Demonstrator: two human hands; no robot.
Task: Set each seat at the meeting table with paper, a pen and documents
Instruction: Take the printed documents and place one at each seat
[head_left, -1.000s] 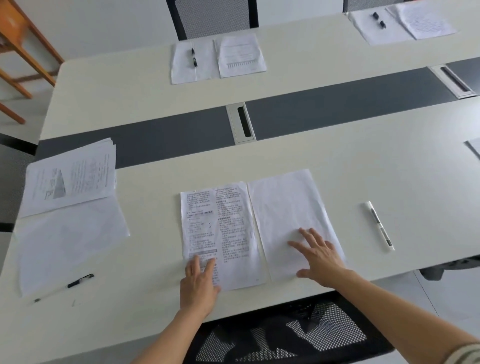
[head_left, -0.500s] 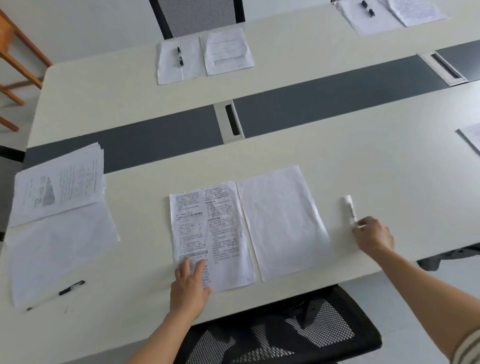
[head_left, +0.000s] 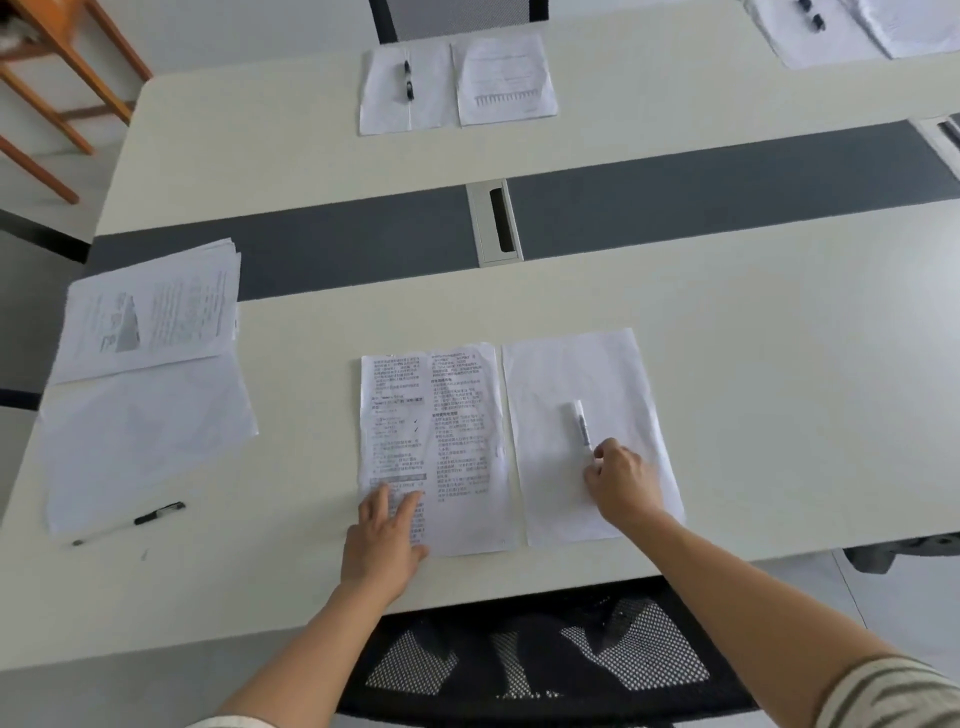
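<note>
A printed document (head_left: 434, 436) and a blank sheet (head_left: 582, 384) lie side by side at the near edge of the meeting table (head_left: 753, 364). My left hand (head_left: 384, 535) rests flat on the document's lower left corner, fingers straight. My right hand (head_left: 621, 480) pinches the near end of a white pen (head_left: 578, 422), which lies over the middle of the blank sheet. On the far side, a seat has a sheet with a black pen (head_left: 408, 80) and a document (head_left: 506, 80).
At the left lie a stack of printed documents (head_left: 150, 312), blank sheets (head_left: 140, 436) and a black-capped pen (head_left: 130, 522). A cable port (head_left: 496, 221) sits in the grey centre strip. A black mesh chair (head_left: 535, 660) is below me. More papers (head_left: 852, 31) lie far right.
My right hand left the blank sheet, reached right to the white pen, took hold of it and brought it onto the blank sheet. My left hand stayed on the document.
</note>
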